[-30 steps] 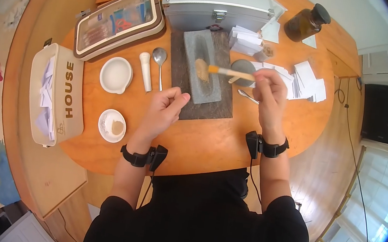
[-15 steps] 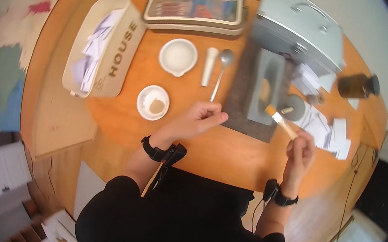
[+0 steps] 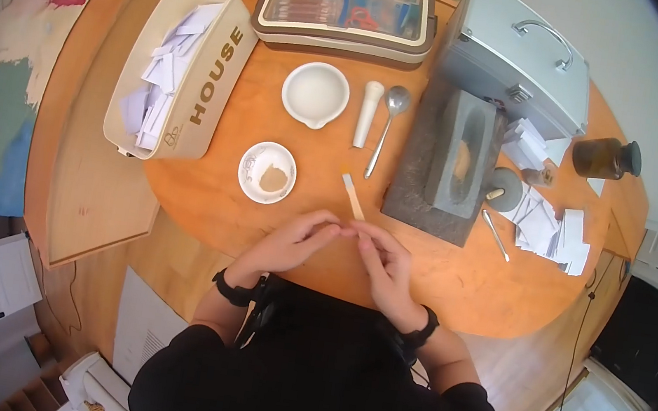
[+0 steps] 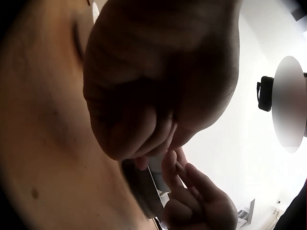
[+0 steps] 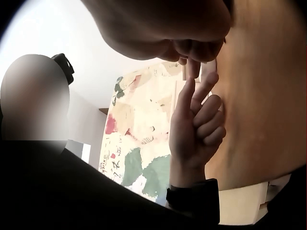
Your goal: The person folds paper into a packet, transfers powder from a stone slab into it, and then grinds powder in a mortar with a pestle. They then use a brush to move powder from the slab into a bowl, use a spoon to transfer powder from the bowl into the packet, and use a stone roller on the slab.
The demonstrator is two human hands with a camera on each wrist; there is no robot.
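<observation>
- Brush (image 3: 353, 197): it was over the near part of the wooden table (image 3: 436, 278), between the small dish and the dark slab. Its bristles pointed away from the person; whether they touched the wood, I could not tell.
- Right hand (image 3: 389, 270): it pinched the brush near the end of the handle.
- Left hand (image 3: 295, 243): its fingertips met the right hand's at the handle. In the right wrist view its forefinger stretched toward the right hand while its lower fingers curled; I could not tell whether it grasped the handle too.
- Small dish (image 3: 242, 170): it lay left of the brush, with tan powder (image 3: 273, 179) in it.
- White bowl (image 3: 315, 94): it stood beyond the dish. A pestle (image 3: 368, 115) and a large spoon (image 3: 397, 100) lay side by side to its right.
- Stone trough (image 3: 445, 158): it rested on the dark slab (image 3: 409, 193), with a tan patch inside.
- Grey disc (image 3: 506, 186): it lay right of the slab, near a small spoon (image 3: 496, 236) and paper slips (image 3: 546, 226).
- Metal case (image 3: 523, 56): it stood at the back, with a brown bottle (image 3: 597, 158) to its right.
</observation>
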